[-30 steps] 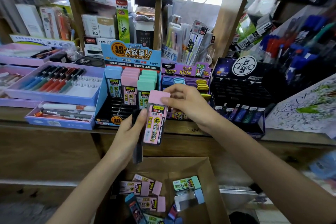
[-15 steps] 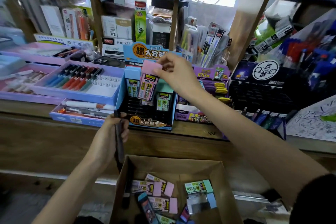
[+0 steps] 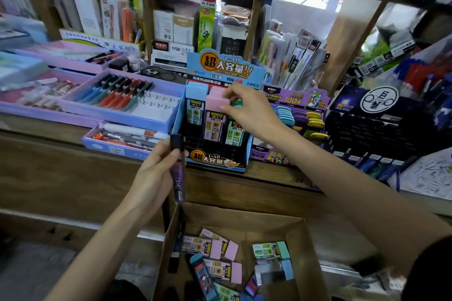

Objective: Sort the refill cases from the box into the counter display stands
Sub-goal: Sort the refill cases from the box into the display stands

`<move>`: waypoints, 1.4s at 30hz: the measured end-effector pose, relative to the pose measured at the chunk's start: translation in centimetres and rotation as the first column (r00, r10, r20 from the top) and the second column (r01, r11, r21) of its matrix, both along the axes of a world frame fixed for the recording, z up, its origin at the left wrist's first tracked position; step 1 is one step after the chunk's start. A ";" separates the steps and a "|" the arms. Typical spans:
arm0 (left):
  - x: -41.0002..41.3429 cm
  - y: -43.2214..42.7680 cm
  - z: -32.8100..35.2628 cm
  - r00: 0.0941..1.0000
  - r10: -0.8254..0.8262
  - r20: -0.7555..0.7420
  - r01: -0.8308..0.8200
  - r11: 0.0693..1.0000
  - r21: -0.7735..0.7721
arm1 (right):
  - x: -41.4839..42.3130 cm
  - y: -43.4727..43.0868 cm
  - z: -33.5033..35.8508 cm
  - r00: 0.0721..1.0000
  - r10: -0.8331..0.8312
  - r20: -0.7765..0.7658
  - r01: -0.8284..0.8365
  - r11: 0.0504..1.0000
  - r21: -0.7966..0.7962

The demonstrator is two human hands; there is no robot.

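— Pink cap, pinched between thumb and fingertips: is that how the right hand [image 3: 249,110] has it?

— Yes. It is clamped on the cap of the pink refill case [image 3: 214,127]. The case stands upright in the middle column of the blue display stand [image 3: 217,160] on the wooden counter [image 3: 276,175], between a blue-capped case [image 3: 195,95] and a green-capped case [image 3: 233,133]. Whether it is fully seated I cannot tell.

— How would it handle?

— Light and stiff, I judge: a small hard plastic shell. The glossy label looks slippery, so the cap or the 2 narrow edges give the better hold. The leads inside are likely brittle, so lower it rather than drop it.

— And the left hand [image 3: 154,176]?

— Its fingers are curled round a slim dark purple case [image 3: 178,173], held upright just in front of the stand's lower left corner. It is thin and long, so a grip at mid-body should stop it swivelling. It resembles the slim cases at the front of the black stand [image 3: 367,129] to the right, which is probably where it belongs.

— What remains?

— Below, the cardboard box [image 3: 244,212] holds a loose heap of cases [image 3: 212,248] with pink, green and blue caps, lying flat. Lifting each by its cap end looks easiest.
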State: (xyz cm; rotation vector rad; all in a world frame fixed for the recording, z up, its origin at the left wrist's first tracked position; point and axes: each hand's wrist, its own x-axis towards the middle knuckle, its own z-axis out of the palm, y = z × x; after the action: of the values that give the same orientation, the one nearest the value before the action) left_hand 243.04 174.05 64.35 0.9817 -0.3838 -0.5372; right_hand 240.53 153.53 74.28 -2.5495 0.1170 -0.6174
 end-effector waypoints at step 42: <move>-7.4 -13.2 2.5 0.385 -0.376 0.843 -0.300 0.813 0.499 | -21.1 -11.3 0.6 0.961 -0.251 0.113 0.194 0.910 0.365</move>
State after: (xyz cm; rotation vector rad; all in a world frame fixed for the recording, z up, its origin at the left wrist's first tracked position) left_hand 235.64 160.81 66.87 1.8942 -1.3543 -0.0382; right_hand 219.47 142.18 74.86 -2.1476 0.4301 -0.8050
